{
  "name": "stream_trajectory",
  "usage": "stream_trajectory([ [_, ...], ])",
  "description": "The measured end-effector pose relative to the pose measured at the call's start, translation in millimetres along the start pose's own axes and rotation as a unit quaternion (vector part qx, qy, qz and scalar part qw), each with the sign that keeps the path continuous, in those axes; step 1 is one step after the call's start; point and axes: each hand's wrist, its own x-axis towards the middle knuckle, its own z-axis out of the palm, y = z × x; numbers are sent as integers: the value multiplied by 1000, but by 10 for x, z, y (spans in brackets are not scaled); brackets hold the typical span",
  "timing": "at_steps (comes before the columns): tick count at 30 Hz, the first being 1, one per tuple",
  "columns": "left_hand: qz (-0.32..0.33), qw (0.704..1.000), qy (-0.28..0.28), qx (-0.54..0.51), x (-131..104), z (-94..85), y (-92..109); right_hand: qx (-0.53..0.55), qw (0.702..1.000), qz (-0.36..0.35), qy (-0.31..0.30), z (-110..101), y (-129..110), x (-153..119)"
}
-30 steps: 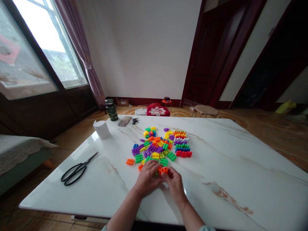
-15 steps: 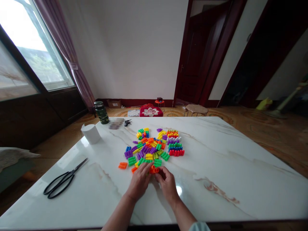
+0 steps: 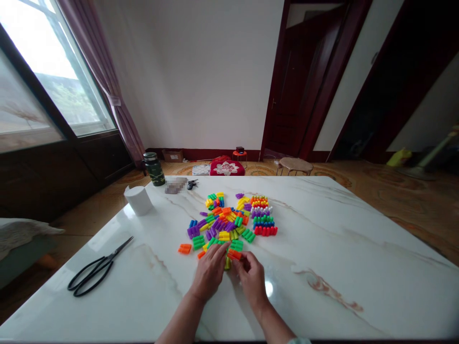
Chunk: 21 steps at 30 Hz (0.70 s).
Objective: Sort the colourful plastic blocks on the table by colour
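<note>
My right hand (image 3: pixel 252 278) pinches an orange plastic toy block (image 3: pixel 234 254) made of joined tubes, between thumb and fingers. Close by on the left, my left hand (image 3: pixel 211 271) has its fingers bent and closed against a yellow-green toy block (image 3: pixel 227 263); its thumb is hidden. Just beyond both hands spreads a loose heap of tube blocks in purple (image 3: pixel 224 225), yellow, green, blue and orange. A green block (image 3: pixel 236 245) lies right past the fingertips. To the heap's right, peg-topped blocks stand in coloured rows, a red row (image 3: pixel 266 231) nearest me.
Black-handled scissors (image 3: pixel 100 267) lie on the white marbled table (image 3: pixel 315 248) at left. Behind them stand a white paper roll (image 3: pixel 138 199) and a camouflage flask (image 3: pixel 154 169). Keys (image 3: pixel 192 184) rest near the far edge. A round stool (image 3: pixel 295 165) stands beyond the table.
The orange block has turned from showing its open tube ends to lying sideways in my right hand. The yellow-green block beside my left hand shows more. The view has shifted slightly.
</note>
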Motion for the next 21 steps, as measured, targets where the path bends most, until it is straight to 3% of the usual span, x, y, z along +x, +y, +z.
stream_trajectory([
  [4,-51,995,79,24,30,13,-56,-33,999,12,-16,24,-43,139],
  [8,-64,990,118,40,23,-20,-66,-136,985,-94,-39,-228,-39,370],
  [11,-59,993,98,35,21,-45,-44,-290,928,-208,-108,-517,50,471],
  [13,-51,996,67,30,105,-47,-26,-351,892,-248,-144,-631,104,486],
  [15,-43,998,41,29,308,-27,-25,-396,861,-269,-172,-656,127,475],
  [18,-53,997,14,45,793,57,-105,-435,836,-278,-188,-610,115,449],
  [21,-98,988,-87,85,1247,189,-286,-446,829,-276,-193,-584,104,449],
])
